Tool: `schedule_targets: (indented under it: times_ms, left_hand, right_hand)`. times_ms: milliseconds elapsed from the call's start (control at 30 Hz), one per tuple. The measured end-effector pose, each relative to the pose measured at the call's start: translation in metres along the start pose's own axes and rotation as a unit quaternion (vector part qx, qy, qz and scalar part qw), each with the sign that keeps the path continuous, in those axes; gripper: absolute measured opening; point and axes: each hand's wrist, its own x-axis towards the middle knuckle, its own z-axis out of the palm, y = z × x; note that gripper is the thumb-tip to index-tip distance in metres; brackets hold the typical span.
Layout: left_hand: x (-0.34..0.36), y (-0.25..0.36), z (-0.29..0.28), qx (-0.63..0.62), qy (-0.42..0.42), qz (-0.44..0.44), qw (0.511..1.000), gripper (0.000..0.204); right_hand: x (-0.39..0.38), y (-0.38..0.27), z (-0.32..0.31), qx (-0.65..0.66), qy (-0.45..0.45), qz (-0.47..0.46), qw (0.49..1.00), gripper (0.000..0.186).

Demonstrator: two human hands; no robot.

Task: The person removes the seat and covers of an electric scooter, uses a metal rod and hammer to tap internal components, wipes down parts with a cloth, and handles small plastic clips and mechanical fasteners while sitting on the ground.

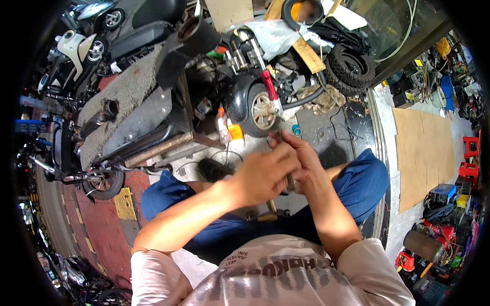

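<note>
My left hand (263, 173) lies closed over my right hand (305, 158) in the middle of the view, above my lap. Both have curled fingers round a narrow, dark object (288, 181) that is mostly hidden and cannot be made out. Just beyond them is a small scooter's black front wheel (255, 120) with a pale rim and a red shock absorber (268, 84). A clear bottle (223, 127) and a yellow container (235, 133) stand left of the wheel. A small teal ring (296, 128) lies right of it.
A metal stand (171, 144) bearing scooter parts is at left, with parked scooters (76, 53) behind. Stacked tyres (349, 66) lie upper right. Cardboard (423, 148), red stools (467, 176) and tools line the right side. Cables (347, 132) cross the floor near my right knee.
</note>
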Motion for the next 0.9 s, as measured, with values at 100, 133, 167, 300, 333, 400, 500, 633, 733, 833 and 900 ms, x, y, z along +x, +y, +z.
schedule_targets:
  times_ms: [100, 133, 167, 300, 333, 400, 500, 633, 733, 833, 900]
  left_hand:
    - [-0.002, 0.016, 0.004, 0.052, -0.065, 0.001, 0.997, 0.053]
    - [-0.001, 0.015, 0.001, 0.076, -0.032, 0.036, 0.996, 0.052]
    - [-0.002, 0.013, -0.003, 0.078, 0.009, 0.005, 0.997, 0.049]
    - [0.003, -0.027, -0.025, -0.045, 0.106, -0.176, 0.978, 0.027]
    - [0.007, -0.037, -0.022, -0.206, 0.072, -0.274, 0.937, 0.027]
    - [0.013, -0.052, -0.01, -0.419, 0.043, -0.345, 0.839, 0.031]
    - [0.021, -0.064, 0.012, -0.499, 0.061, -0.313, 0.806, 0.031]
    - [0.03, -0.079, 0.009, -0.547, 0.128, -0.302, 0.77, 0.026]
    - [0.034, -0.089, -0.003, -0.55, 0.161, -0.288, 0.767, 0.024]
    - [0.033, -0.088, -0.005, -0.536, 0.215, -0.277, 0.768, 0.024]
    - [0.029, -0.085, -0.001, -0.522, 0.242, -0.268, 0.773, 0.031]
  right_hand:
    - [-0.022, -0.05, 0.014, -0.162, -0.026, -0.128, 0.978, 0.031]
    - [-0.026, -0.064, 0.018, -0.193, -0.074, -0.191, 0.96, 0.03]
    - [-0.026, -0.076, 0.023, -0.23, -0.041, -0.228, 0.945, 0.028]
    - [-0.015, -0.088, 0.046, -0.511, -0.063, -0.353, 0.781, 0.022]
    - [-0.009, -0.083, 0.053, -0.561, -0.06, -0.346, 0.749, 0.024]
    - [0.004, -0.072, 0.068, -0.612, -0.093, -0.398, 0.677, 0.025]
    - [0.019, -0.068, 0.092, -0.641, -0.092, -0.395, 0.652, 0.027]
    - [0.027, -0.071, 0.129, -0.637, -0.103, -0.436, 0.627, 0.03]
    - [0.032, -0.067, 0.146, -0.596, -0.156, -0.459, 0.64, 0.031]
    - [0.049, -0.064, 0.134, -0.557, -0.155, -0.419, 0.7, 0.031]
    - [0.071, -0.062, 0.101, -0.459, -0.174, -0.401, 0.773, 0.029]
